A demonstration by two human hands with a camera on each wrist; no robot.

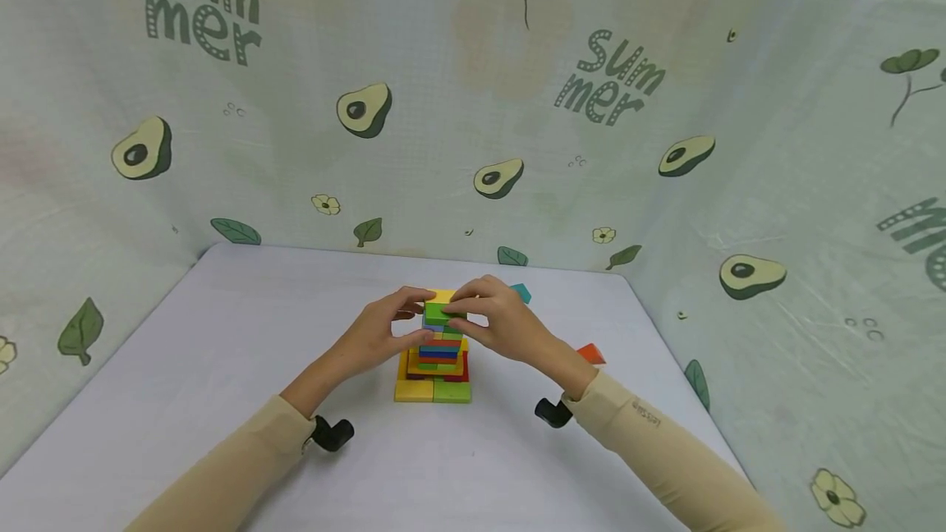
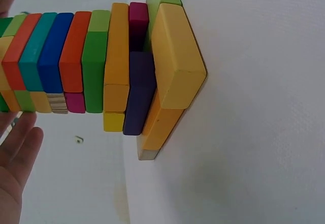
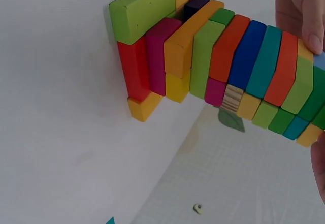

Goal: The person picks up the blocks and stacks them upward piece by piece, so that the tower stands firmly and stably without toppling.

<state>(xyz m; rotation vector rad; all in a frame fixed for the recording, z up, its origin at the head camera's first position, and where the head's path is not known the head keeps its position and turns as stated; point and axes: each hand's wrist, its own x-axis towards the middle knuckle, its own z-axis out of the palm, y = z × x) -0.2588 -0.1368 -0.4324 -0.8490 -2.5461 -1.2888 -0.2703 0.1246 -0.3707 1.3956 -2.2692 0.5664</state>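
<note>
A tower of coloured blocks point(image 1: 438, 355) stands on the table, its wide base made of yellow and light green blocks. At its upper left side, my left hand point(image 1: 380, 331) rests its fingertips and thumb against the stack. My right hand point(image 1: 498, 318) reaches in from the other side and pinches a green block point(image 1: 434, 314) at the top. A yellow block point(image 1: 441, 296) lies behind that green one, partly under the fingers. In the right wrist view the tower's layers point(image 3: 247, 54) are narrow, with red, blue, teal and green ends. The very top is cut off in both wrist views.
A teal block point(image 1: 521, 293) lies behind the right hand at the far side. An orange-red block point(image 1: 591, 354) sits by the right wrist, partly hidden. Printed cloth point(image 1: 436, 212) hangs around the white table point(image 1: 296, 310). Each wrist bears a small black camera point(image 1: 332, 434).
</note>
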